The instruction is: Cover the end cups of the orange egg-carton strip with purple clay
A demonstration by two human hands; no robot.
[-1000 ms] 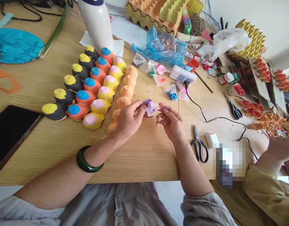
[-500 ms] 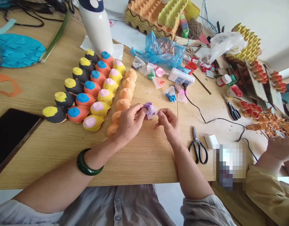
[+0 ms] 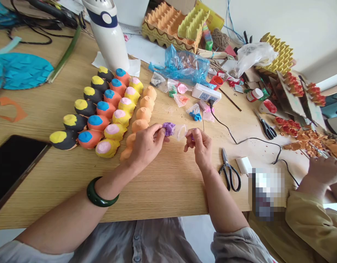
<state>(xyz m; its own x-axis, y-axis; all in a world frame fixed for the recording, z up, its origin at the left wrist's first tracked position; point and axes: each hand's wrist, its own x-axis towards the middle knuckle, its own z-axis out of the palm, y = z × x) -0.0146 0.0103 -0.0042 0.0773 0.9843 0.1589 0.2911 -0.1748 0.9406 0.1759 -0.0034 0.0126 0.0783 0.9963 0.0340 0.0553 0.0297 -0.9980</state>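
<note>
My left hand (image 3: 149, 142) pinches a small clear plastic bag (image 3: 181, 132) with purple modelling clay (image 3: 169, 128) bunched inside. The bag's mouth faces my right hand (image 3: 199, 143), whose fingers are curled closed, with a small bit of purple clay (image 3: 193, 138) showing at the fingertips. Just left of my left hand runs a row of plain orange egg-carton cups (image 3: 142, 114). Beside it stand rows of yellow cups with pink tops (image 3: 120, 117), orange cups with blue tops (image 3: 98, 121) and black cups with yellow tops (image 3: 75, 121).
Black-handled scissors (image 3: 229, 171) and a white charger (image 3: 243, 165) lie to the right. Beyond my hands are small clay bags (image 3: 195, 111), a power strip (image 3: 206, 93) and its cord. A white bottle (image 3: 109, 40) stands behind the cups. A co-worker's hand (image 3: 325, 170) is at far right.
My hands have drawn slightly apart. The bag's mouth now stretches out between them, and a purple bit shows at my right fingertips. The view has shifted a little.
</note>
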